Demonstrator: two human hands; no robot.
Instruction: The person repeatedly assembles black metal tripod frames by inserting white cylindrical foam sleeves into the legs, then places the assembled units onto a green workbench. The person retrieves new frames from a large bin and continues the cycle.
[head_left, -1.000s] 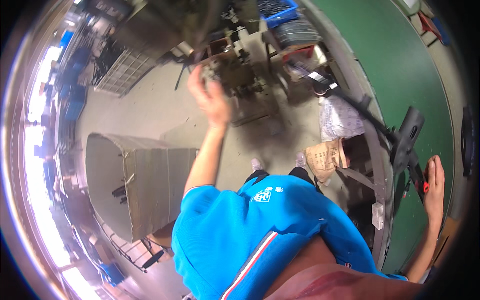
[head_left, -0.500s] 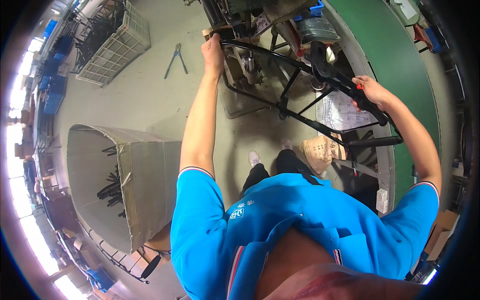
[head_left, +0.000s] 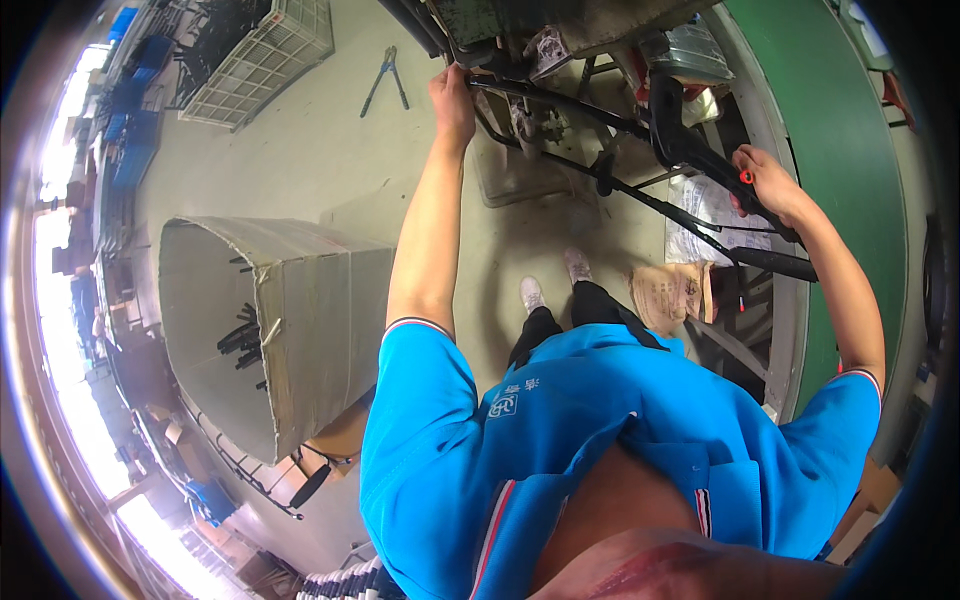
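Between my two hands hangs a black tubular metal frame (head_left: 640, 195), its long bars slanting from upper left down to the right. My left hand (head_left: 453, 105) is closed round its far left end, close beside a dark machine (head_left: 590, 25). The right hand (head_left: 768, 188) grips the thicker right-hand part of the frame, near a small red piece (head_left: 746, 177). Fingers of both hands are partly hidden behind the tubing. Under the frame, part of the machine's lower body shows between the bars.
A green-topped bench (head_left: 850, 200) runs along my right. At left stands a large open carton (head_left: 325, 330) with black parts inside; beyond it are a white plastic crate (head_left: 262, 70) and long-handled cutters (head_left: 387, 80) on the floor. A brown sack (head_left: 675, 297) lies by my feet.
The frame has tipped, so its two long bars look closer together. Its left end now sits nearer the machine. Both hands keep their hold, and my feet show more fully.
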